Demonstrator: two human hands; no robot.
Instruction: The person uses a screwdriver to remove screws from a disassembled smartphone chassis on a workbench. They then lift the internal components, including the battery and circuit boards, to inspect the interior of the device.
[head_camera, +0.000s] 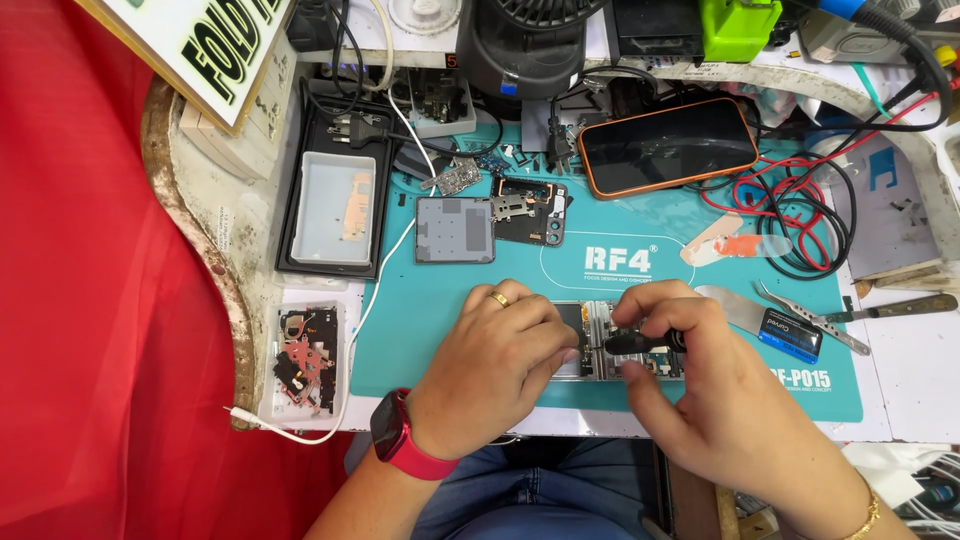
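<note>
Head view: working over teal repair mat (440, 310), opened phone (600, 345) lying at near edge. Left hand (495, 365) pressing down on phone's left half, fingers curled together. Right hand (700, 385) pinching black screwdriver (640, 342), tip touching phone's middle. Blue battery (790, 332) lying just right, beside tweezers (810, 315).

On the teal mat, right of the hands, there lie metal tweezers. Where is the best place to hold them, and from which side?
Probably grip the tweezers at the middle of their two arms, coming from above. They lie flat on the teal mat, slanting, with the fine end towards the upper left. Beside them lies a small blue pack, so approach from the upper right side, which looks clearer.
</note>
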